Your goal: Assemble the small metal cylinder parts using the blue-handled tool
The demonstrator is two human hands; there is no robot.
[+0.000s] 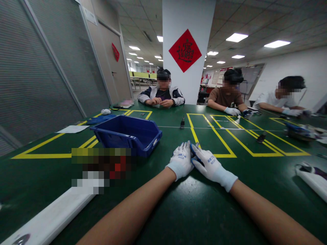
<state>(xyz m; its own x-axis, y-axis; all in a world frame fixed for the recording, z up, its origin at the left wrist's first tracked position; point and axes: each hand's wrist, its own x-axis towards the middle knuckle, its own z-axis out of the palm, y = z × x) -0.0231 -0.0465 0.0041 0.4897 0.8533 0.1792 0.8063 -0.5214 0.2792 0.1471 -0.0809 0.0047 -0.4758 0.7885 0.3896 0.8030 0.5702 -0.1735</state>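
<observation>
Both of my hands wear white gloves with blue palms and meet over the green table. My left hand (181,160) has its fingers bent and pressed close against the right one. My right hand (208,164) is closed too, its thumb toward the left palm. A small grey, metal-looking piece (197,145) peeks out at the fingertips between them; most of it is hidden, and I cannot tell its kind. To the left of my hands stands a blue plastic bin (125,137). A small dark, pointed object (182,122) stands upright beyond my fingers.
Yellow tape (224,156) marks boxes on the green table (163,211). A long white bar (58,207) lies at front left, its far end blurred. Another dark object (261,137) and a filled tray (298,132) lie to the right. Three people sit across the table.
</observation>
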